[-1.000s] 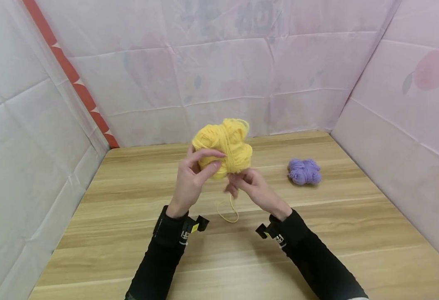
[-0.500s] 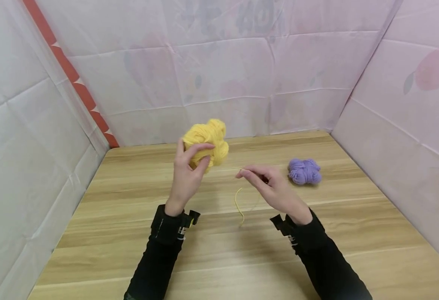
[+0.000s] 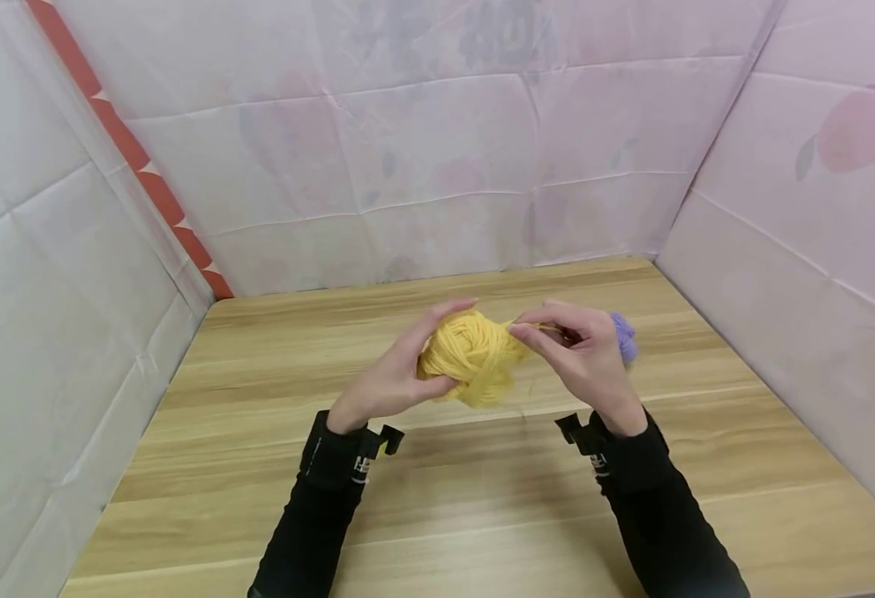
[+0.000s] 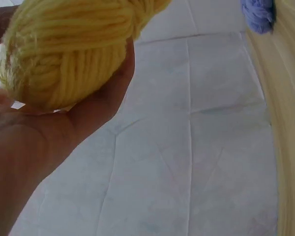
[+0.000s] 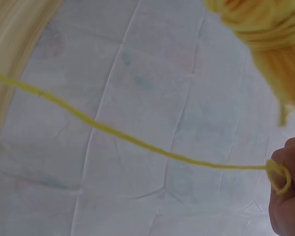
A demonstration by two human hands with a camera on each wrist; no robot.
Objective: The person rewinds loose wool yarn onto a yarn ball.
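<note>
My left hand point(image 3: 390, 378) grips a yellow yarn skein point(image 3: 470, 353) above the table, thumb below and fingers over the top. In the left wrist view the skein point(image 4: 69, 54) rests against the palm, its middle bound by wrapped strands. Just right of it, my right hand point(image 3: 582, 353) pinches a yarn strand between thumb and fingertips. From that pinch, in the right wrist view, the yellow strand point(image 5: 137, 142) stretches away, with a small loop at the fingers. A purple yarn skein point(image 3: 623, 336) lies on the table, partly hidden behind the right hand.
The wooden table point(image 3: 258, 498) lies under both arms. Pale printed cloth walls point(image 3: 437, 158) enclose its back and sides. A red strip point(image 3: 130, 149) runs down the back left corner. Black sleeves and wrist cameras cover both forearms.
The yellow skein was moved left, then came right and lower, and it has turned in the left hand. My right hand has moved right with the strand and now partly covers the purple skein.
</note>
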